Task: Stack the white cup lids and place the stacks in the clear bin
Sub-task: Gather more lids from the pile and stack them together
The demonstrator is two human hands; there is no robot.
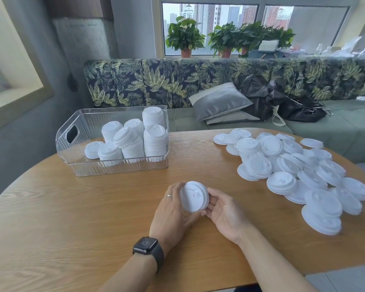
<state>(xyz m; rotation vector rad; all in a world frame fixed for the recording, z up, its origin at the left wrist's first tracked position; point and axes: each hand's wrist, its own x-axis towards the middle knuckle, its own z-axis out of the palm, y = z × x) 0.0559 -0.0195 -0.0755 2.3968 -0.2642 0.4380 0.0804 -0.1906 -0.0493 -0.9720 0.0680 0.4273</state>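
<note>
A short stack of white cup lids [194,196] sits at the middle of the wooden table [72,218], held between both hands. My left hand [170,213] curls round its left side, and my right hand [224,213] cups its right side with the fingers against the rim. The clear bin [72,157] stands at the back left and holds several stacks of lids [154,140], some upright and some leaning. A loose pile of white lids [293,169] spreads over the right side of the table.
A leaf-patterned sofa [156,81] with a grey cushion [219,101] and a black bag [282,102] runs behind the table. Potted plants [185,36] stand on the window sill. The table's rounded edge curves near the pile on the right.
</note>
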